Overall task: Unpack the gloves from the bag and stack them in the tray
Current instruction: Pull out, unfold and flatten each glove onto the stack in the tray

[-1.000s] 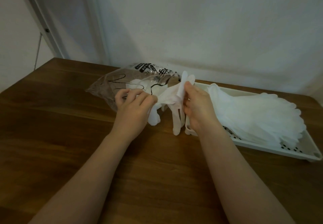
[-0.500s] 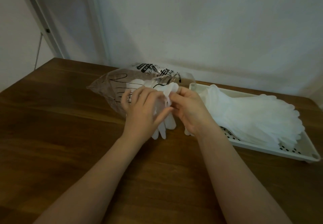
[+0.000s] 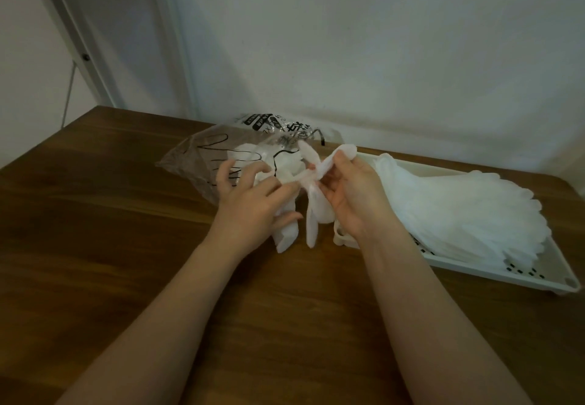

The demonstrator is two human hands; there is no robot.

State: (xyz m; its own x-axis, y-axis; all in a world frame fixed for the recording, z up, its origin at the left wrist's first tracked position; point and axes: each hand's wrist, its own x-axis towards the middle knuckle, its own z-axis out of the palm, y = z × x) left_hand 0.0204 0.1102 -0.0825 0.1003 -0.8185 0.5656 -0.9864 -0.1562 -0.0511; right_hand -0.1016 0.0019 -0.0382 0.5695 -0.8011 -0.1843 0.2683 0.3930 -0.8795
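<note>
Only the bag [image 3: 202,161] carries print. Black characters sit along its far edge at about 12 o'clock, too blurred and crumpled to read; two letters there may be "XL", but that is uncertain. A black outline drawing of a hand marks its clear front. Nothing else shows readable text or numbers.

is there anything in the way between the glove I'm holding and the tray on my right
Nothing visible blocks the way. Both the left hand and the right hand hold the glove above the table, just left of the tray. Only the stack of gloves already lies in it, where this one goes.
</note>
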